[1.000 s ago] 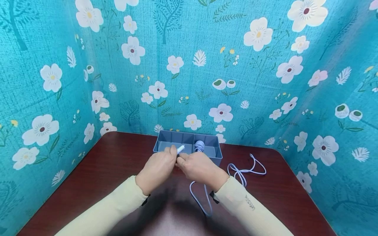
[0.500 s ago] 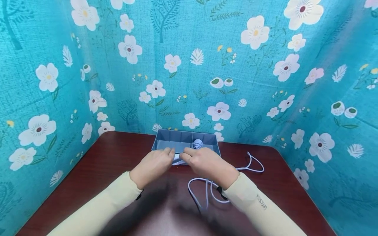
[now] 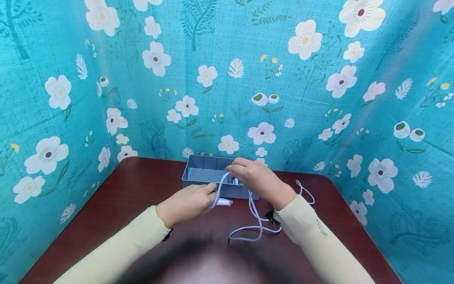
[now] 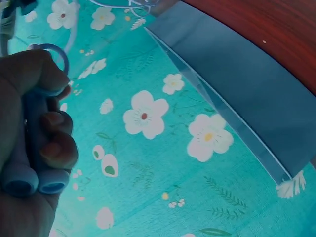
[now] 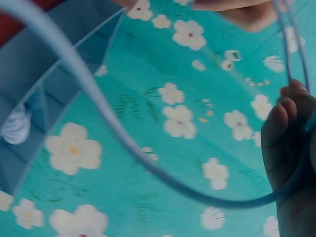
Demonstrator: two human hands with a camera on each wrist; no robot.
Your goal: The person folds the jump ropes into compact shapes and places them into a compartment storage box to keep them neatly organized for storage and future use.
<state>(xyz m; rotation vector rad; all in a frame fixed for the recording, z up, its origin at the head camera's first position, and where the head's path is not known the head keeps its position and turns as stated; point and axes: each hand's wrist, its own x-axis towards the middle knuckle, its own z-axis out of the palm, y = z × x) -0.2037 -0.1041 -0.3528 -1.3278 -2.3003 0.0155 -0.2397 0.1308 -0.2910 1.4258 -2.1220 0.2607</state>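
My left hand (image 3: 188, 202) grips the two pale handles of a lavender jump rope (image 3: 223, 202) in front of the bin. In the left wrist view the handles (image 4: 53, 181) lie side by side in the palm under curled fingers. My right hand (image 3: 259, 179) is raised over the bin's right part and pinches the rope's cord between thumb and fingers. A length of cord (image 5: 143, 158) curves between the hands, bowing widely in the right wrist view. More cord (image 3: 244, 239) hangs below my right hand and loops onto the table.
The grey-blue divided bin (image 3: 203, 182) stands at the table's back. A pale coiled bundle (image 5: 16, 126) lies in one compartment, largely hidden by my right hand in the head view. A floral curtain (image 3: 198, 130) hangs behind the dark red table (image 3: 152, 177).
My hands, close together at first, have moved apart. The right one has risen to the right with the cord, while the handles turned sideways in my left. The cord on the table has shifted.
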